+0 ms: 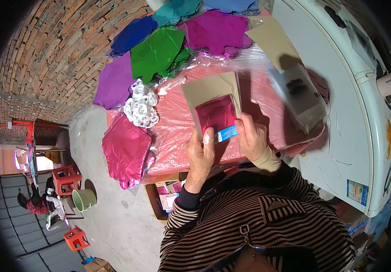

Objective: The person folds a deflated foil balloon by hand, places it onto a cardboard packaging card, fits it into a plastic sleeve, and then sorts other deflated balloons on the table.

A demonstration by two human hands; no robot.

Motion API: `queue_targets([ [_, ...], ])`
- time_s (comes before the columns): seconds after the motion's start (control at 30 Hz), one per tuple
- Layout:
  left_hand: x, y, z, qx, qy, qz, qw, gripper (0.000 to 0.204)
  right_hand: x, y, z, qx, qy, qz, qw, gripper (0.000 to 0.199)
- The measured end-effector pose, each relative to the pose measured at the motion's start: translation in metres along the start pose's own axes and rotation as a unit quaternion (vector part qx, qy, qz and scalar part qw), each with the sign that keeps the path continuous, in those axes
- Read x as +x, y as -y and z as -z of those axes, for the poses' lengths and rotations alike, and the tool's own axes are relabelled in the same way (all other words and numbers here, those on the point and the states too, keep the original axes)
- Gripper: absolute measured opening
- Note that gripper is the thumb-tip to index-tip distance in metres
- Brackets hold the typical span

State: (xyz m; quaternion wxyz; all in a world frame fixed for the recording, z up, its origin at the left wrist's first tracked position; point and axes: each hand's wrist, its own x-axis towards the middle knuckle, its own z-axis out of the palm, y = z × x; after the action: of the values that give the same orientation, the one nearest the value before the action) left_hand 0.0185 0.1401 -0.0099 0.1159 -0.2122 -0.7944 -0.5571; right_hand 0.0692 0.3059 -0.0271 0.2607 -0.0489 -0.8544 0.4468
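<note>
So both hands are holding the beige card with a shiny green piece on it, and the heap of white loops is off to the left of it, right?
Not quite: the shiny piece is pink, not green, as the head view shows. The left hand and right hand do hold the beige card, and the white loops are to its left.

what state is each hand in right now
Left hand: closed, holding the magenta packet and beige card.
Right hand: closed on their right edge, beside the blue label.

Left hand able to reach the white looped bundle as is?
Probably, if freed: the left hand grips the beige card, but only pink plastic sheeting shows between it and the white looped bundle.
</note>
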Motion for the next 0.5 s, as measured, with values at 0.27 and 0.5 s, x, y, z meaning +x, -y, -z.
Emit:
queue_targets([
  [0.27, -0.001, 0.005, -0.003, -0.014, -0.004, 0.006, 1.000, 0.013, -0.014, 0.012, -0.001, 0.148, 0.040, -0.083, 0.985, 0.032],
  [0.5, -0.001, 0.012, 0.007, -0.100, 0.028, 0.057, 0.993, 0.019, -0.013, 0.009, 0.007, 0.615, 0.186, -0.319, 0.696, 0.039],
])
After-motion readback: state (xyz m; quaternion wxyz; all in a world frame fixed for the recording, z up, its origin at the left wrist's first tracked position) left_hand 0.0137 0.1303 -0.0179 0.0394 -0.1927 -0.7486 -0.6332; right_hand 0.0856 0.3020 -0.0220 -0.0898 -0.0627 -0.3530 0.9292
